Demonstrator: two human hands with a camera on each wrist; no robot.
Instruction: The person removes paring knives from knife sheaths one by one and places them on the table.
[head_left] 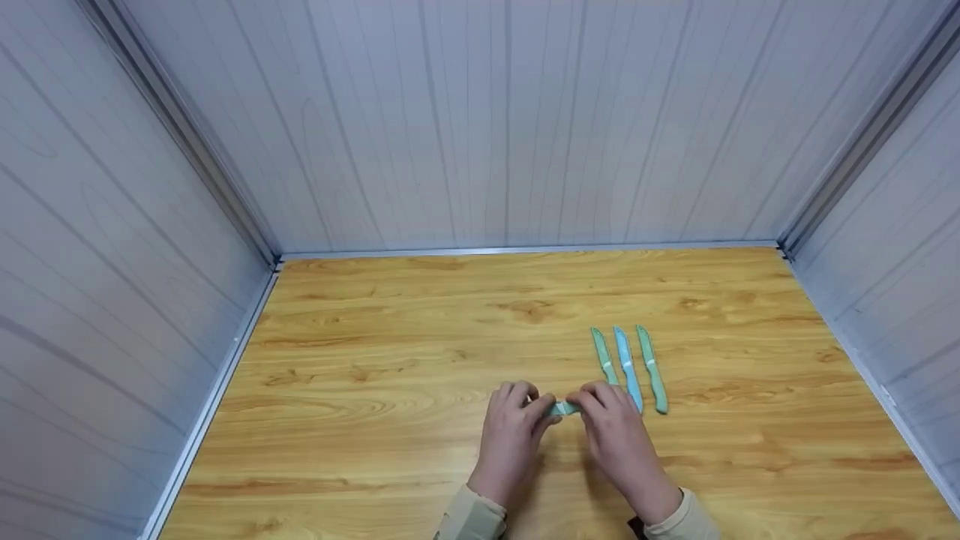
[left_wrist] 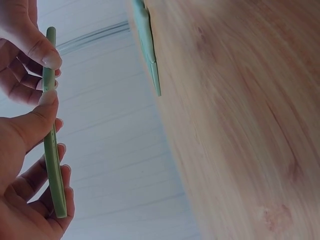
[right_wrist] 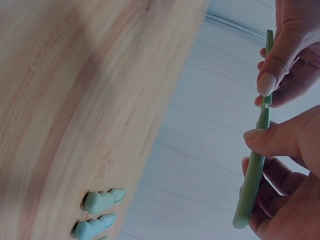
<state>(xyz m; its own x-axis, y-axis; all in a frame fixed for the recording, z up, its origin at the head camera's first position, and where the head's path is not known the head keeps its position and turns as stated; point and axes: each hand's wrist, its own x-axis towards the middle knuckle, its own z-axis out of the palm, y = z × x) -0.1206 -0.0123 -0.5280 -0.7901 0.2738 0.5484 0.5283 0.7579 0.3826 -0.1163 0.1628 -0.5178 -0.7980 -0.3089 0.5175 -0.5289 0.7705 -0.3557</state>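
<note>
Both hands hold a small green paring knife [right_wrist: 248, 190], its blade end covered by a matching green sheath [left_wrist: 54, 170]. My left hand [head_left: 510, 435] pinches the sheath between thumb and fingers. The right hand [head_left: 619, 439] grips the handle, thumb lying along it near the sheath. In the head view only the knife's middle shows between the fingertips. It is held above the wooden table, level from left to right.
To the right, three similar knives lie side by side on the wooden table [head_left: 360, 420]: a green one [head_left: 602, 351], a blue one [head_left: 624, 356] and another green one [head_left: 651, 367]. The right hand overlaps the nearer ends of two. Pale panel walls [head_left: 465, 135] enclose the back and sides.
</note>
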